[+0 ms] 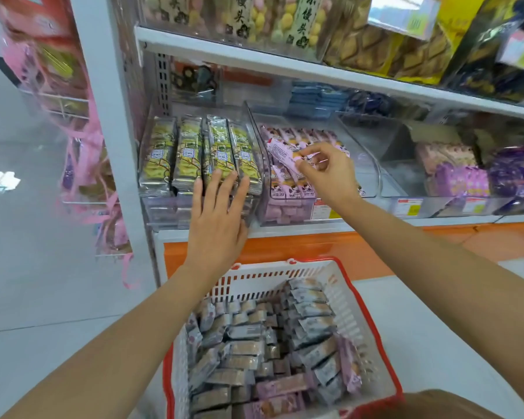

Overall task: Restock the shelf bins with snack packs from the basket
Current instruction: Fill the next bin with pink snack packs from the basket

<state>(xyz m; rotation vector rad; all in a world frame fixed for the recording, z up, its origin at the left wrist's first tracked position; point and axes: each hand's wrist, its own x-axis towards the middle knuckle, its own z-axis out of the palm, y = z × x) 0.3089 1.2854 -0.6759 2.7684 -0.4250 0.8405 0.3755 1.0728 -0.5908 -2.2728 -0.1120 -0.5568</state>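
Right grip (324, 172) pinching a pink snack pack (282, 151) over the pink bin (373, 173) at 12 o'clock, open room by its right wall, left grip (217, 213) spread flat on yellow packs (188, 152) at 10 o'clock, basket (270, 279) at 6 o'clock

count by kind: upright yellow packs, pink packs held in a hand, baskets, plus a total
upright yellow packs: 4
pink pack pinched in the right hand: 1
basket: 1
total: 6
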